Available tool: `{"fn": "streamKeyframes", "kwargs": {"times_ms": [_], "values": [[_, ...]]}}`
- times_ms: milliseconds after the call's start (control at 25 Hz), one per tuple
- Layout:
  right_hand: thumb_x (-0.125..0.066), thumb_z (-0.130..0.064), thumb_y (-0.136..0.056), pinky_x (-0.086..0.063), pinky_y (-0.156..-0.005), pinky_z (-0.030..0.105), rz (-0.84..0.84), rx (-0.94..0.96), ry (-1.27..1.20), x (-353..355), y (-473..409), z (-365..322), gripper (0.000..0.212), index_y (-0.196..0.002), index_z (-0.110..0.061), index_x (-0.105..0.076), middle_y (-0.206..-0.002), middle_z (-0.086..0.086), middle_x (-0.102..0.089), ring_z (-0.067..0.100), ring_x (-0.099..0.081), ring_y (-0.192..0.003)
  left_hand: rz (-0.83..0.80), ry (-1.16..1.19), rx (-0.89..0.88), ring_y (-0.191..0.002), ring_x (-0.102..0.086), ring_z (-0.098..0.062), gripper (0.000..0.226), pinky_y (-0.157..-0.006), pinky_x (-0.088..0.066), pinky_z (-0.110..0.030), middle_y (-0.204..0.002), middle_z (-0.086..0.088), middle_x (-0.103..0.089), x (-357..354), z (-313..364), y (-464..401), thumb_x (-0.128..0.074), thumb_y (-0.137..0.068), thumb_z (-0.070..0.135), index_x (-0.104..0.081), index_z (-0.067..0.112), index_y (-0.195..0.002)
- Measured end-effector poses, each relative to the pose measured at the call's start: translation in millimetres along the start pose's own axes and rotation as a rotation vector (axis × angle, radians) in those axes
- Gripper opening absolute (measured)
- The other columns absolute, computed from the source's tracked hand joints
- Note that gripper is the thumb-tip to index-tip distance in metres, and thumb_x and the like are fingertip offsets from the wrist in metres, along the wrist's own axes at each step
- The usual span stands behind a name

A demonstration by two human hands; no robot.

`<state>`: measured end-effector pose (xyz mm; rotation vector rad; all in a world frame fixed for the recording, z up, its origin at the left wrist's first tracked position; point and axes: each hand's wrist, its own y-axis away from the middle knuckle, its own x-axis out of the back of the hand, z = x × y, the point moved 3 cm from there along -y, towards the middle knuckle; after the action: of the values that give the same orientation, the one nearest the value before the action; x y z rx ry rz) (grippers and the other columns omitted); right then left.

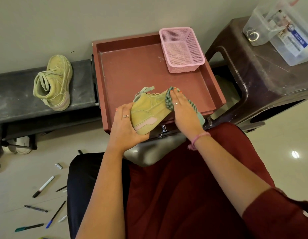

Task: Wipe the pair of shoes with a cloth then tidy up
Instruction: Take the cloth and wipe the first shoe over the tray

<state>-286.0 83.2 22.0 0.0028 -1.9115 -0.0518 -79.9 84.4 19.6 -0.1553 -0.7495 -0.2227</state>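
Observation:
My left hand (126,125) grips the heel end of a yellow-green high-top shoe (149,108) with pink trim, held on its side over the near edge of the red-brown tray (132,69). My right hand (182,109) presses a green checked cloth (169,100) flat against the shoe's toe end. The second shoe (53,83) of the pair stands upright on the dark bench (13,95) at the left, away from both hands.
An empty pink mesh basket (181,49) sits in the tray's far right corner. A brown plastic stool (260,75) on the right carries a clear box (284,30). Several pens (44,186) lie scattered on the floor at lower left. A metal knob (163,129) shows below the tray.

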Motion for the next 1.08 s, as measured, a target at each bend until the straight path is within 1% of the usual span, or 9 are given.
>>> {"fn": "streamKeyframes", "kwargs": {"times_ms": [120,200,360,520,640,720,840,960,1080], "values": [[-0.037,0.022,-0.079,-0.006,-0.117,0.025,0.002,-0.147,-0.203,-4,-11,-1,0.079,-0.149,-0.009,-0.019,-0.157,0.007,-0.016,0.021,-0.009,-0.146,0.008,0.010,0.000,-0.119,-0.043,-0.016,0.097,-0.099,-0.043,-0.034,-0.128,-0.002,-0.046,1,1,-1,-0.078,-0.049,0.042,-0.042,0.014,-0.134],[-0.034,0.022,-0.076,-0.008,-0.119,0.032,0.015,-0.164,-0.269,-6,3,-14,0.082,-0.150,-0.007,-0.014,-0.159,0.007,-0.009,0.021,-0.001,-0.147,0.000,0.023,0.000,-0.122,-0.042,-0.018,0.098,-0.101,-0.043,-0.037,-0.130,-0.004,-0.045,1,1,-2,-0.075,-0.049,0.046,-0.042,0.013,-0.135],[-0.039,0.012,-0.080,-0.011,-0.119,0.034,-0.025,0.044,-0.299,-11,47,-57,0.076,-0.149,-0.003,-0.012,-0.158,0.011,-0.007,0.024,0.000,-0.146,-0.043,0.041,0.031,-0.135,-0.034,-0.026,0.107,-0.110,-0.035,-0.043,-0.139,-0.010,-0.039,-1,-1,-5,-0.072,-0.047,0.055,-0.037,0.012,-0.138],[-0.015,0.002,-0.086,-0.015,-0.118,0.038,0.054,0.170,-0.027,-14,43,-46,0.062,-0.148,0.001,-0.017,-0.155,0.019,-0.018,0.031,-0.018,-0.144,-0.054,0.041,0.036,-0.139,-0.027,-0.022,0.104,-0.112,-0.032,-0.042,-0.141,-0.010,-0.036,-2,-3,-1,-0.076,-0.049,0.045,-0.036,0.014,-0.139],[-0.036,0.010,-0.087,-0.004,-0.116,0.031,0.027,0.090,0.087,-11,15,-14,0.069,-0.149,-0.003,-0.010,-0.157,0.015,-0.011,0.027,-0.012,-0.145,-0.030,0.031,-0.004,-0.133,-0.035,-0.022,0.100,-0.108,-0.038,-0.043,-0.136,-0.007,-0.040,-1,-4,-2,-0.080,-0.049,0.038,-0.038,0.014,-0.137],[-0.044,0.018,-0.082,-0.003,-0.115,0.027,0.015,0.029,0.021,-7,-4,4,0.078,-0.149,-0.004,-0.013,-0.157,0.013,-0.014,0.025,-0.011,-0.146,-0.016,0.027,-0.028,-0.126,-0.040,-0.020,0.098,-0.103,-0.041,-0.041,-0.132,-0.004,-0.043,0,-3,-2,-0.082,-0.049,0.035,-0.041,0.014,-0.135],[-0.042,0.023,-0.078,-0.007,-0.117,0.025,-0.037,-0.122,-0.160,-6,-17,12,0.082,-0.150,-0.007,-0.016,-0.157,0.009,-0.015,0.022,-0.011,-0.146,-0.003,0.025,-0.047,-0.120,-0.042,-0.018,0.096,-0.100,-0.043,-0.036,-0.129,-0.001,-0.044,2,-1,-2,-0.083,-0.049,0.032,-0.042,0.015,-0.134],[-0.039,0.021,-0.080,-0.006,-0.118,0.027,-0.010,-0.252,-0.273,-5,-4,-4,0.079,-0.150,-0.006,-0.013,-0.158,0.008,-0.011,0.020,-0.006,-0.146,-0.022,-0.011,-0.082,-0.119,-0.041,-0.019,0.097,-0.099,-0.040,-0.033,-0.131,-0.004,-0.043,1,-2,-4,-0.084,-0.050,0.031,-0.041,0.013,-0.135],[-0.036,0.021,-0.080,-0.004,-0.119,0.029,0.004,-0.164,-0.360,-8,32,-46,0.081,-0.151,-0.009,-0.010,-0.159,0.003,-0.004,0.015,0.000,-0.146,-0.031,-0.013,-0.082,-0.120,-0.040,-0.020,0.099,-0.100,-0.037,-0.030,-0.133,-0.005,-0.042,0,-1,-6,-0.086,-0.049,0.029,-0.041,0.012,-0.136]]}}
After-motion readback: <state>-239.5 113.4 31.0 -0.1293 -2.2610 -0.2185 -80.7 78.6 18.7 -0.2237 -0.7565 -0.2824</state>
